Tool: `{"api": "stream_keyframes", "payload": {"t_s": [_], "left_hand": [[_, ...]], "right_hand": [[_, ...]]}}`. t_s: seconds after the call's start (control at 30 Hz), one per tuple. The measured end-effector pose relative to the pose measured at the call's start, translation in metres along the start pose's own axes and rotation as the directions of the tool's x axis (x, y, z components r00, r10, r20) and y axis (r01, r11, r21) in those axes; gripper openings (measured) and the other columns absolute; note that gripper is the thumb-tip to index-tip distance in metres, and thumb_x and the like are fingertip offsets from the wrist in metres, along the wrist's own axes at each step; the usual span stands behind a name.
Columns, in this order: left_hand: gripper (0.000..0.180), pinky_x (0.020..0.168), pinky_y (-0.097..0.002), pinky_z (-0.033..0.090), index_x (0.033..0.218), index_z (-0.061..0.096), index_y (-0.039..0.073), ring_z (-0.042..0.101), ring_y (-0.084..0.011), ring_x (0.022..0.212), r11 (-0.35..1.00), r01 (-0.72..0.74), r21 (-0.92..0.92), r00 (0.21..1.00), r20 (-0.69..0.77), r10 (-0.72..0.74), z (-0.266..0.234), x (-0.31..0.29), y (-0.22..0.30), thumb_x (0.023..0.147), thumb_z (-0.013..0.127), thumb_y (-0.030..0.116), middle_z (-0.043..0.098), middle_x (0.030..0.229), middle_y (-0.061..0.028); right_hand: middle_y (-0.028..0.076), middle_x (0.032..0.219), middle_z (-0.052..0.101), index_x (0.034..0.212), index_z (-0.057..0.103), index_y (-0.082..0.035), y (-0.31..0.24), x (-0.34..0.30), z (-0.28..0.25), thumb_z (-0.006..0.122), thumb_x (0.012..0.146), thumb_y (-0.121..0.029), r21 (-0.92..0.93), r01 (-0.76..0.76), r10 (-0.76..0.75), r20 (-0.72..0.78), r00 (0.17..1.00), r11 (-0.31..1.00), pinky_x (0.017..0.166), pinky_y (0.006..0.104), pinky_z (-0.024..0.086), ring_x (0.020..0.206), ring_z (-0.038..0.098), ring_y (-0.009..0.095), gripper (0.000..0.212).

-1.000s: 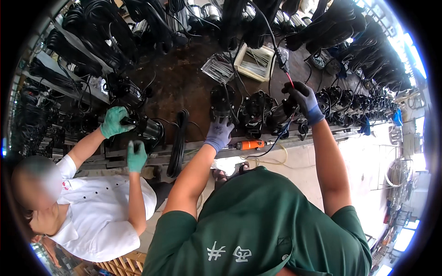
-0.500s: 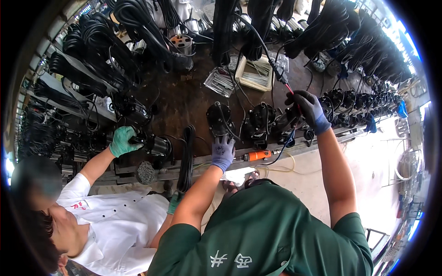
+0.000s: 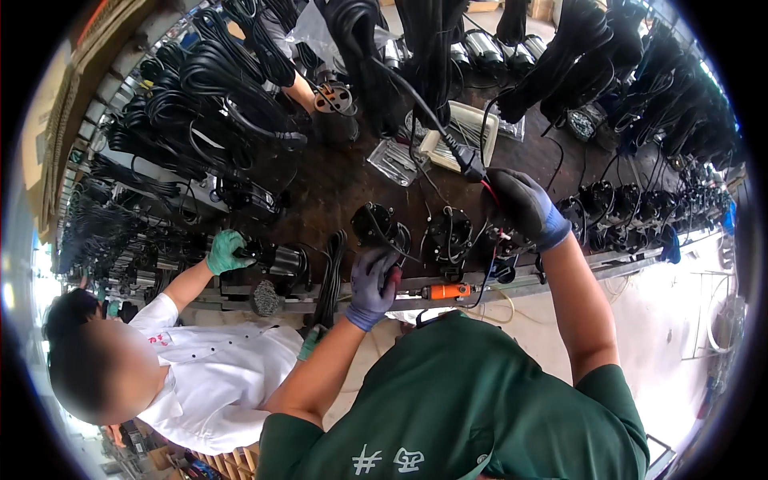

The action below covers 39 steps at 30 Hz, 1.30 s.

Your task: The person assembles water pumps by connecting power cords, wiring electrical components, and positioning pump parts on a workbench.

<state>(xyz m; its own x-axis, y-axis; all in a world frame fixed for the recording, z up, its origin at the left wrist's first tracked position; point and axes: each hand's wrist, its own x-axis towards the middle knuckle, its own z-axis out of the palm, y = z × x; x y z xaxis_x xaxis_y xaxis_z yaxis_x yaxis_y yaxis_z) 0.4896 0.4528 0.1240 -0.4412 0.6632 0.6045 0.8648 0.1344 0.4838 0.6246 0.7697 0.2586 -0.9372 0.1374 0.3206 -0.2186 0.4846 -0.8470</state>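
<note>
My left hand (image 3: 374,284), in a grey-purple glove, is closed round a red-handled tool (image 3: 394,275); most of the tool is hidden. Just beyond it stands a round black motor housing (image 3: 371,224) with a looped lead. My right hand (image 3: 524,210), its glove dark over the fingers, is closed at the end of a black cable (image 3: 426,112), where thin red wires (image 3: 490,190) show. The cable hangs down from a coil above the bench. Between my hands is another black motor housing (image 3: 450,236), and more stand below my right hand.
An orange power tool (image 3: 448,291) lies along the bench's near edge. Behind are a cream tray (image 3: 490,128) of metal rods and a clear bag (image 3: 396,162) of rods. At left, a co-worker's green-gloved hand (image 3: 230,252) touches a motor. Coiled black cables (image 3: 352,56) hang across the back.
My left hand has come off the round motor housing and now grips the red-handled tool. My right hand remains at the cable end, its back turned more toward me. The whole view has shifted.
</note>
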Motion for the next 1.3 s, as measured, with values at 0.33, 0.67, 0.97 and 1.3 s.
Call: {"api": "stream_keyframes", "payload": {"t_s": [0.33, 0.67, 0.97, 1.3], "left_hand": [[0.052, 0.119, -0.0506, 0.03, 0.123, 0.062, 0.006, 0.043, -0.0331, 0.135, 0.676, -0.648, 0.35, 0.727, 0.548, 0.413, -0.044, 0.254, 0.101, 0.086, 0.067, 0.043, 0.055, 0.129, -0.0126], [0.053, 0.086, -0.0391, 0.056, 0.13, 0.06, 0.007, 0.067, -0.0278, 0.1, 0.618, -0.745, 0.25, 0.533, 0.781, 0.326, -0.029, 0.268, 0.078, 0.088, 0.07, 0.038, 0.063, 0.119, -0.0149], [0.035, 0.081, -0.0388, 0.059, 0.122, 0.063, 0.009, 0.071, -0.0269, 0.093, 0.722, -0.658, 0.213, 0.641, 0.661, 0.389, -0.019, 0.255, 0.023, 0.091, 0.065, 0.024, 0.067, 0.107, -0.0115], [0.055, 0.077, -0.0337, 0.056, 0.144, 0.055, 0.023, 0.064, -0.0177, 0.086, 0.76, -0.613, 0.216, 0.749, 0.466, 0.471, -0.021, 0.245, -0.016, 0.094, 0.062, 0.043, 0.062, 0.096, -0.0049]], "right_hand": [[0.001, 0.083, 0.067, 0.11, 0.069, 0.001, -0.018, 0.02, 0.003, 0.063, 0.098, -0.018, 0.5, -0.486, 0.464, 0.178, 0.868, 0.717, 0.063, 0.0216, 0.051, 0.071, 0.06, 0.006, 0.023], [-0.001, 0.082, 0.07, 0.116, 0.07, -0.003, -0.034, 0.02, 0.002, 0.065, 0.099, -0.029, 0.214, -0.472, 0.477, 0.033, 0.879, 0.855, 0.053, 0.0194, 0.038, 0.062, 0.051, 0.002, 0.032], [-0.003, 0.078, 0.066, 0.121, 0.069, -0.007, -0.032, 0.042, 0.024, 0.06, 0.101, -0.029, 0.191, -0.56, 0.568, 0.016, 0.823, 0.806, 0.05, 0.0172, 0.032, 0.057, 0.046, 0.0, 0.031], [-0.001, 0.078, 0.065, 0.106, 0.073, -0.004, -0.03, 0.038, 0.022, 0.066, 0.098, -0.032, 0.261, -0.656, 0.688, -0.047, 0.724, 0.708, 0.054, 0.02, 0.039, 0.064, 0.055, 0.005, 0.029]]}}
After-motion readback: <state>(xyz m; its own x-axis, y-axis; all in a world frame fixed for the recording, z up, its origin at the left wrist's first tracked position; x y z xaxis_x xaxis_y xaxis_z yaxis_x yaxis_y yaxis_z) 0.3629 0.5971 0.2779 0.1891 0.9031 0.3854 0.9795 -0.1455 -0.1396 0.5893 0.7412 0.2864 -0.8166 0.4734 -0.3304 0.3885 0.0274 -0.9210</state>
